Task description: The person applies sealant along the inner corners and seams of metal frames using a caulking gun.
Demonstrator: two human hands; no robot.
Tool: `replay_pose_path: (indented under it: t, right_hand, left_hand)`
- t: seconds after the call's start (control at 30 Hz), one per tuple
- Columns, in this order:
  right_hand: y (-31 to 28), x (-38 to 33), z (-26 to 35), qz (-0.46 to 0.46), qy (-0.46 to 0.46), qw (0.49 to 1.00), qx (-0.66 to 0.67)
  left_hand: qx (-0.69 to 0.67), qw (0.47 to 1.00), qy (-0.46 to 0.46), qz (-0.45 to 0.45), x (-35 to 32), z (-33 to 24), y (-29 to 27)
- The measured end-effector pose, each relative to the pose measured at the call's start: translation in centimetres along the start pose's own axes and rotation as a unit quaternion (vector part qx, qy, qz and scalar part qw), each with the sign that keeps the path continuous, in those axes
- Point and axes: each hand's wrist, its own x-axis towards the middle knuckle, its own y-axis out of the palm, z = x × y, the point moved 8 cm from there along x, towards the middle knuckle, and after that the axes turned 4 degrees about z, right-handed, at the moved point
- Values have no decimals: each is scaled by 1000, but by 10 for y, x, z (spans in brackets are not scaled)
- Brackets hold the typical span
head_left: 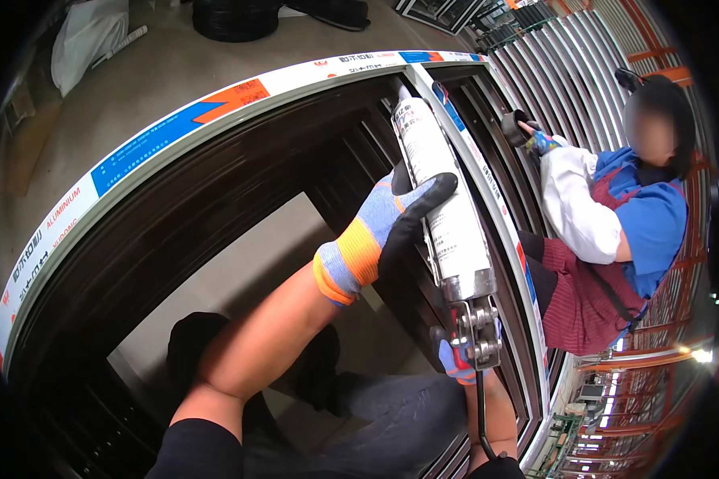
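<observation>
Sealing underway — left hand [391, 219] wrapped around the sealant cartridge [442, 199], right hand [459, 359] closed on the caulking gun trigger [473, 335], nozzle at the window frame [176, 132] corner joint; bead extent not visible.

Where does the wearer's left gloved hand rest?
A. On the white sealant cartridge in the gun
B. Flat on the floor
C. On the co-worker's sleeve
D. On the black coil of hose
A: the left hand wraps the white sealant cartridge, thumb across it, beside the window frame.
</observation>
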Motion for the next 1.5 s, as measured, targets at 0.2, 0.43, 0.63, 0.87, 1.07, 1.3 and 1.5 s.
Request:
replay_pose_path:
  t: [0.2,0.43,0.63,0.87,1.07,1.3,1.5]
  right_hand:
    - [4,10,10,-22,-50,995,-83]
    - [-2,25,20,-38,-48,996,-62]
    - [0,29,24,-38,-48,995,-76]
    - [0,32,26,-31,-41,996,-73]
    - [-5,21,24,-41,-44,995,-85]
    - [5,-4,10,-16,-80,977,-196]
    - [0,-13,-3,-16,25,995,-92]
  left_hand:
    - [-65,998,-12,-5,2,10,-3]
    - [-87,996,6,5,9,12,-4]
    - [-77,997,11,9,9,12,-6]
    - [-104,994,18,40,13,13,-5]
    - [-151,986,55,47,13,12,7]
    - [-163,981,68,75,14,9,13]
    - [-174,980,45,87,12,9,15]
